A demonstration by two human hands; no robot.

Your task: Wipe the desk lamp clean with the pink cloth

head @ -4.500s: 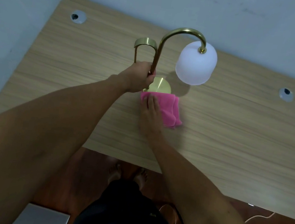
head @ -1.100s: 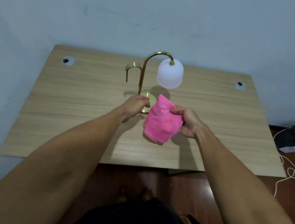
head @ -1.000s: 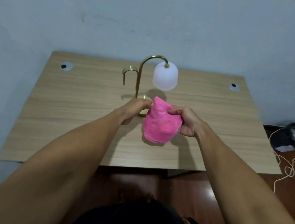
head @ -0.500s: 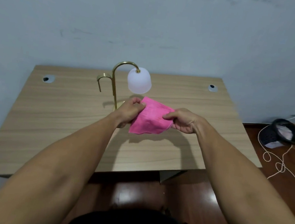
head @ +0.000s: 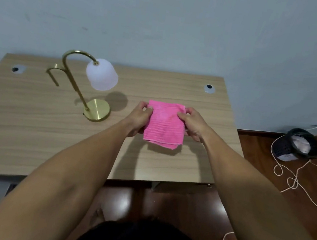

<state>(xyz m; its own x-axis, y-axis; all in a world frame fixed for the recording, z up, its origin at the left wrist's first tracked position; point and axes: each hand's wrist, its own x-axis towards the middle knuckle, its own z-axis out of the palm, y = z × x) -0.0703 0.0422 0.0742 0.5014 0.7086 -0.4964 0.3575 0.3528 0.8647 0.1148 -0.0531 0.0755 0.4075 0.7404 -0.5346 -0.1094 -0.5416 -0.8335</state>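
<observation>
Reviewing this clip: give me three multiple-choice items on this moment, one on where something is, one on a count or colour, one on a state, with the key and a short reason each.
1. Where is the desk lamp relative to the pink cloth?
A. To its left on the desk
B. To its right on the desk
C. On the floor

2. How many round cable holes show in the desk top?
A. One
B. Two
C. Four

3. How is the cloth held?
A. Lying flat, untouched
B. Draped over the lamp shade
C. Gripped by both hands

Key: 1 A, the lamp stands left of the cloth. 2 B, one hole near each back corner. 3 C, the left hand and the right hand each pinch a side of it.
</observation>
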